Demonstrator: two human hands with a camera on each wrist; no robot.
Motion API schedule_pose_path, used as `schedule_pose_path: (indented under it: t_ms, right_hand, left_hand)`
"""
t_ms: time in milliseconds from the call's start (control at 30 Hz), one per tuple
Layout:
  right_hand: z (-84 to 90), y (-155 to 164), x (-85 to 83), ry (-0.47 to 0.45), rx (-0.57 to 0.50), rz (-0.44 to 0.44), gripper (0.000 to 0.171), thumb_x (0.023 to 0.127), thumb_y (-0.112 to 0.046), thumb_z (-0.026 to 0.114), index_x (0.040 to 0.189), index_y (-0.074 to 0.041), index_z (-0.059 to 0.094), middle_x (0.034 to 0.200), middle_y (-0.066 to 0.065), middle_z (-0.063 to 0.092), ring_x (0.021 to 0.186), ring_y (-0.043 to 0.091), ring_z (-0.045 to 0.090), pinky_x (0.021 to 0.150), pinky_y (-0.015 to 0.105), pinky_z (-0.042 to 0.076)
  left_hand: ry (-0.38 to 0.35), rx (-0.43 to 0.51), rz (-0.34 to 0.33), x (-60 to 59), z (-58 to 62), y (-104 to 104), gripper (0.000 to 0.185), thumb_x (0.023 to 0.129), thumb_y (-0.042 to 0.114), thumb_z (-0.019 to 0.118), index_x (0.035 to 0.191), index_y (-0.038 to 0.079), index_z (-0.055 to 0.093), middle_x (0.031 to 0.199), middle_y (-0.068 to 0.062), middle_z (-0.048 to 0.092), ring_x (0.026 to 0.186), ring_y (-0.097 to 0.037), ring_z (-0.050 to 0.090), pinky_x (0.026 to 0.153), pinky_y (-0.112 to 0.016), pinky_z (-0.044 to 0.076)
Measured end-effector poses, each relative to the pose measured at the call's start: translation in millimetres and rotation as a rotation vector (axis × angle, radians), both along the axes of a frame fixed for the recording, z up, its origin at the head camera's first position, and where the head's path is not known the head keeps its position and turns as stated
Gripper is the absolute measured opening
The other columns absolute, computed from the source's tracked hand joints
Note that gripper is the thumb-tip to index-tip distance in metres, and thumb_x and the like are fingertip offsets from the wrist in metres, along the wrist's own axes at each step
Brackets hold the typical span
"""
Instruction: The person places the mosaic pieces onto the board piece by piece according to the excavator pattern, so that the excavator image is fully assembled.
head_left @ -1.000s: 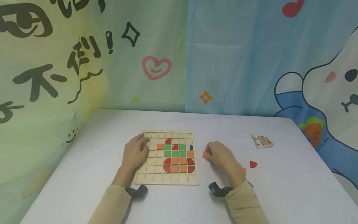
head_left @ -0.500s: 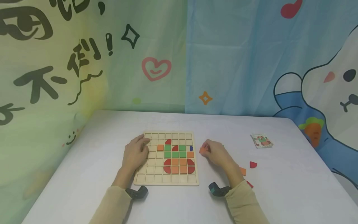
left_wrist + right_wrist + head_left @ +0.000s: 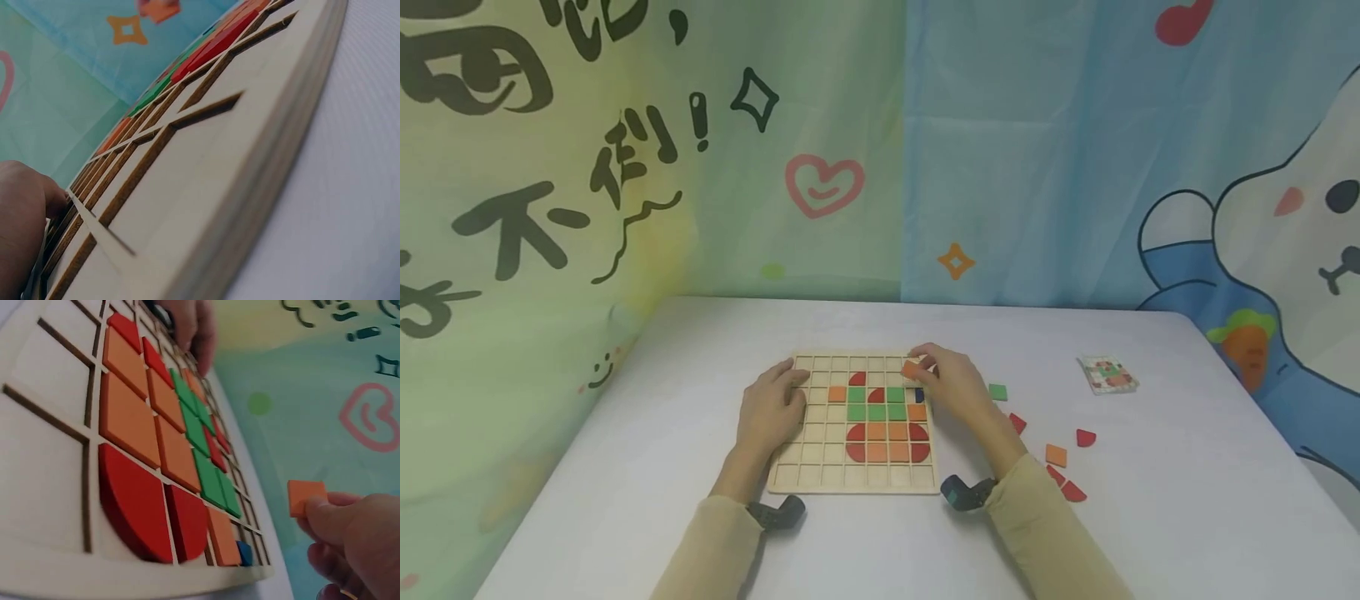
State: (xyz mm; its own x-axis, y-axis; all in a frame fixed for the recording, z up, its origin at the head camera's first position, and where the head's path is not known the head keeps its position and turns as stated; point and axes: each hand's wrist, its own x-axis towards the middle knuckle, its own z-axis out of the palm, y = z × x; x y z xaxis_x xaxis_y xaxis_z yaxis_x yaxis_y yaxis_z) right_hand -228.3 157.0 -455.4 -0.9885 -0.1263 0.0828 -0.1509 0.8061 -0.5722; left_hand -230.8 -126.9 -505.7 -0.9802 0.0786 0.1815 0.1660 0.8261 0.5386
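A wooden grid board (image 3: 790, 475) (image 3: 250, 187) (image 3: 44, 506) lies on the table, partly filled with orange, green and red tiles. My left hand (image 3: 771, 408) (image 3: 22, 219) rests flat on the board's left side with its fingers straight. My right hand (image 3: 943, 385) (image 3: 350, 544) hovers over the board's upper right corner and pinches a small orange square tile (image 3: 912, 369) (image 3: 305, 495) between thumb and fingertips, a little above the cells. A small blue tile (image 3: 919, 394) (image 3: 245, 553) sits in the right column just below it.
Loose tiles lie right of the board: a green square (image 3: 997, 391), an orange square (image 3: 1056, 455), red pieces (image 3: 1083, 437) (image 3: 1072, 492). A small pattern card (image 3: 1107, 373) lies far right. Printed curtains hang close behind the table's back and left edges.
My right hand has carried the orange tile left and away from me, from the table beside the board to above its upper right corner. The left hand has stayed put.
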Motion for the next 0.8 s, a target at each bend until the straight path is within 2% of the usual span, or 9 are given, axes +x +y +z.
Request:
schedule_pose_path:
  t_ms: [167, 267, 433, 800]
  right_hand:
    - [-4.7, -19, -18.9, -0.041, -0.029, 0.029, 0.02, 0.089, -0.03, 0.066, 0.106, -0.021, 0.068, 0.1, 0.0, 0.07, 0.084, 0.016, 0.059, 0.072, 0.03, 0.052]
    - [-8.8, -26, -25.1, -0.067, -0.043, 0.063, 0.018, 0.089, -0.03, 0.066, 0.103, -0.021, 0.072, 0.099, -0.002, 0.071, 0.086, 0.015, 0.059, 0.078, 0.032, 0.053]
    - [-13.0, -35, -29.4, -0.061, -0.043, 0.09, 0.016, 0.091, -0.024, 0.064, 0.102, -0.016, 0.073, 0.099, -0.001, 0.072, 0.095, 0.018, 0.063, 0.09, 0.037, 0.053]
    - [-9.4, -43, -34.1, -0.094, 0.036, 0.106, 0.015, 0.091, -0.022, 0.064, 0.101, -0.016, 0.074, 0.102, 0.001, 0.073, 0.104, 0.021, 0.065, 0.093, 0.039, 0.053]
  left_hand:
    - [0.0, 0.013, 0.001, 0.3, 0.3, -2, 0.038, 0.089, 0.018, 0.045, 0.122, 0.016, 0.063, 0.146, -0.005, 0.046, 0.137, -0.031, 0.039, 0.114, -0.058, 0.027]
    - [-0.003, 0.018, 0.001, 0.1, 0.4, -1, 0.038, 0.089, 0.018, 0.045, 0.122, 0.017, 0.063, 0.146, -0.005, 0.046, 0.137, -0.03, 0.04, 0.114, -0.057, 0.027]
    - [0.006, 0.021, -0.003, 0.0, 0.4, 1, 0.038, 0.089, 0.018, 0.045, 0.121, 0.016, 0.064, 0.145, -0.005, 0.047, 0.136, -0.03, 0.041, 0.114, -0.056, 0.028]
    - [0.013, 0.002, 0.003, -1.0, -0.7, -1, 0.037, 0.089, 0.018, 0.045, 0.122, 0.017, 0.063, 0.145, -0.005, 0.047, 0.136, -0.03, 0.041, 0.113, -0.057, 0.029]
